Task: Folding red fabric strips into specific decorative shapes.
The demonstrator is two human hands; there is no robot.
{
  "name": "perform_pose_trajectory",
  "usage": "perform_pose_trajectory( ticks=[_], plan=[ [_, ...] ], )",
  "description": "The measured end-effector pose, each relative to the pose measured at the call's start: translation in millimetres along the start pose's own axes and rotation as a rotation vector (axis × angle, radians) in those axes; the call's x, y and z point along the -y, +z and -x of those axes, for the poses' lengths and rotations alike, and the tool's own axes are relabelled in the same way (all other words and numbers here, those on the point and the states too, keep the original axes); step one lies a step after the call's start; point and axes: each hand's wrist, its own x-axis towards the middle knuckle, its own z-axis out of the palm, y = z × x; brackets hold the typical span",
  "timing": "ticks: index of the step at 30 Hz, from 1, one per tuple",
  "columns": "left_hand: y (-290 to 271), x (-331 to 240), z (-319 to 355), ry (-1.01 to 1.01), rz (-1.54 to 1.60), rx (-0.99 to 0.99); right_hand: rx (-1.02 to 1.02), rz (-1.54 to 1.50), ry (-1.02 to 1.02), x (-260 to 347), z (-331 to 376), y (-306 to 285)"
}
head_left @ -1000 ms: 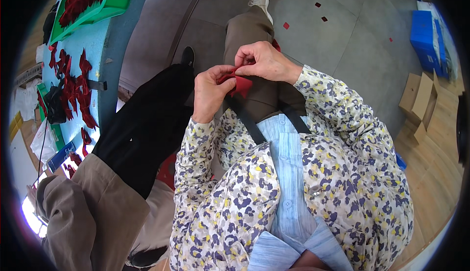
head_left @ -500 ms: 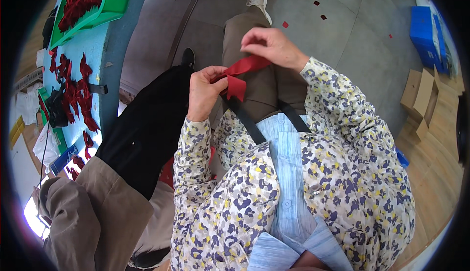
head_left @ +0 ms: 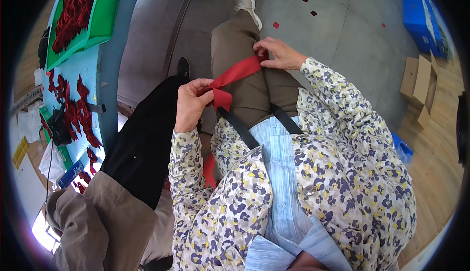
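Note:
A wide red ribbon [head_left: 238,73] stretches between my two hands above my lap. My left hand [head_left: 192,100] pinches it at a folded part, and a short tail hangs beside the thumb. Slightly farther off and to the right, my right hand [head_left: 280,54] grips the ribbon's other stretch between thumb and fingers. Its end is hidden by the fingers.
On the left, a blue table [head_left: 108,70] bears a green bin [head_left: 104,19] of red bows and several loose red bows [head_left: 73,107]. A co-worker's dark-clothed leg [head_left: 142,134] is close by. Right: a cardboard box [head_left: 416,82] and blue bin [head_left: 418,21]. Red scraps dot the floor.
My right hand has come down and closed on the ribbon, which is now drawn straighter. My left hand keeps its pinch. The whole view has shifted a little.

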Motion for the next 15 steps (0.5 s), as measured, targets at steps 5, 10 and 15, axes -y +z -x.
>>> perform_pose_trajectory(
  ticks=[5, 10, 15],
  plan=[
    [8, -10, 0, 0.014, -0.001, 0.003, 0.188, 0.225, -0.207, -21, 1, -39],
    [13, -9, 1, 0.049, 0.021, -0.053, 0.424, -0.261, 0.416, 24, -18, -109],
    [11, -5, 2, 0.022, 0.073, -0.041, -0.434, 0.672, -0.276, -1, -29, -105]
  ],
)
